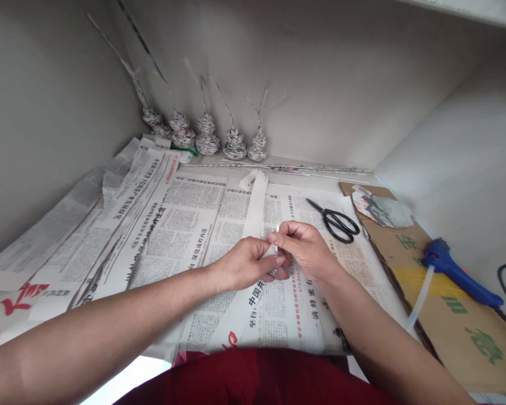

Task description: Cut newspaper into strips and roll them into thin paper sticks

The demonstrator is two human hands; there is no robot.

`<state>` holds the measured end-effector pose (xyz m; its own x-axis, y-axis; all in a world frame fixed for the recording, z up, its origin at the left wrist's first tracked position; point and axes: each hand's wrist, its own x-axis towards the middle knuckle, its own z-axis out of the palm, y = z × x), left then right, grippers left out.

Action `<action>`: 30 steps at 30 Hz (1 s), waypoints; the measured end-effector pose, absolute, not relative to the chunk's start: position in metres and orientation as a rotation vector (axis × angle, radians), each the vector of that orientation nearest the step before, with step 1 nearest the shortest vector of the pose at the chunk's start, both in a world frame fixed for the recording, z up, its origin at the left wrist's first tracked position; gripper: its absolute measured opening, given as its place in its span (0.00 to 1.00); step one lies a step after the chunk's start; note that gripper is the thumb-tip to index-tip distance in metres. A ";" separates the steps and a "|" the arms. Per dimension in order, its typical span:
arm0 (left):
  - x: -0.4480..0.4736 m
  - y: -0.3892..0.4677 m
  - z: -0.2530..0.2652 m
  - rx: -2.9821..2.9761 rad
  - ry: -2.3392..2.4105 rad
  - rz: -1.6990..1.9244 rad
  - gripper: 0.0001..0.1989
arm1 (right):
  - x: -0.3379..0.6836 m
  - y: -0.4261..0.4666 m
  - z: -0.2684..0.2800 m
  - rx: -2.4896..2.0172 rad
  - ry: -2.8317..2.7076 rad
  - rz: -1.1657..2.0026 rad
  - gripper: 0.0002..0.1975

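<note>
Both hands meet over the newspaper sheets at the middle of the table. A long newspaper strip (pixel 255 211) runs beneath them, its far end curled over and its near end reaching toward my body. My left hand (pixel 247 263) is closed, thumb and fingers pinching the strip where it is being wound into a thin roll. My right hand (pixel 306 247) pinches the white tip of that thin paper roll (pixel 277 229) between thumb and forefinger. The roll stands nearly upright between the hands, and its lower part is mostly hidden by fingers.
Black-handled scissors (pixel 336 220) lie right of my hands. A blue glue gun (pixel 457 273) rests on cardboard (pixel 451 349), with a grey lump (pixel 392 211) behind it. Several woven paper gourds (pixel 208 135) line the back wall beside thin paper sticks (pixel 299 168). Newspaper strips (pixel 139 197) overlap at left.
</note>
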<state>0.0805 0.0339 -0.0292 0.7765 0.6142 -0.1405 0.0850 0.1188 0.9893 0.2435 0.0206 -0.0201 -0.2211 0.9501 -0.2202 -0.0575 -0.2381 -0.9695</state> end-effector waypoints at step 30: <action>0.082 0.032 -0.032 1.364 0.596 0.430 0.16 | 0.245 0.023 -0.019 -1.189 -1.103 1.533 0.16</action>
